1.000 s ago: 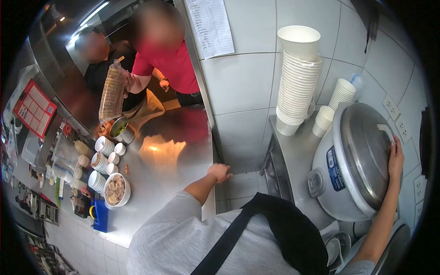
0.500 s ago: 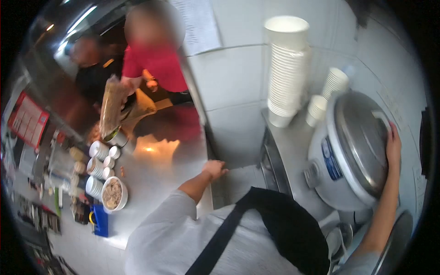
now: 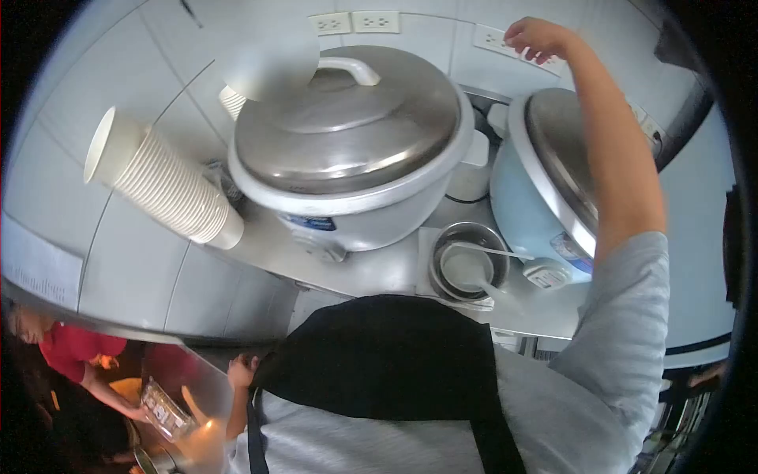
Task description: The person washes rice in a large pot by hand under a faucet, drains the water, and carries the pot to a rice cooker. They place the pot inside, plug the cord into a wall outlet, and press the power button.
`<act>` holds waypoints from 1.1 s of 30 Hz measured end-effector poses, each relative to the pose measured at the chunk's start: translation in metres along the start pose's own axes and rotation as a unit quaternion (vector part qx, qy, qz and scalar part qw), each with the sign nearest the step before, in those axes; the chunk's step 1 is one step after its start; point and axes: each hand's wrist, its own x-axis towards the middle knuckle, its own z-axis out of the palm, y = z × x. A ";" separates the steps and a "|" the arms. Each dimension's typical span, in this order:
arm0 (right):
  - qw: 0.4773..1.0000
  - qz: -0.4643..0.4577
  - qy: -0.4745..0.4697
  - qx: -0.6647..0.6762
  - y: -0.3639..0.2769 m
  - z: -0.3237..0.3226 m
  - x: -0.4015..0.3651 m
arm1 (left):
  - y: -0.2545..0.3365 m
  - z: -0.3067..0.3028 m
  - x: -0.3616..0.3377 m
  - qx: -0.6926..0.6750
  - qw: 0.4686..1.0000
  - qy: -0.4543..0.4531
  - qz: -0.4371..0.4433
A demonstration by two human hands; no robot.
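Note:
My right hand (image 3: 539,39) is raised in front of the wall outlets, above the light-blue rice cooker (image 3: 525,178), its fingers loosely bent and holding nothing. That cooker's metal lid (image 3: 559,130) is partly hidden behind my forearm. My left hand (image 3: 242,370) hangs low at my side near the steel table, fingers loosely curled with nothing seen in them. A large grey rice cooker (image 3: 355,225) with its domed metal lid (image 3: 355,118) on stands before me. Between the cookers sits a metal bowl (image 3: 503,268) with a smaller container and a white-handled utensil (image 3: 497,251) in it.
A tall stack of paper cups (image 3: 170,189) leans in view on the left of the counter (image 3: 355,272). Outlets (image 3: 376,21) line the wall. At lower left, a person in red (image 3: 71,351) holds a clear package (image 3: 167,411) over the steel table.
My view has swung right, toward the cookers. My right hand has left the side of the grey cooker's lid and is now raised by the outlets. My left hand stays low.

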 end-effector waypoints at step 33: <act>0.976 -0.116 0.023 -0.184 0.149 0.189 0.241 | 0.068 -0.043 -0.022 0.013 0.983 0.009 -0.181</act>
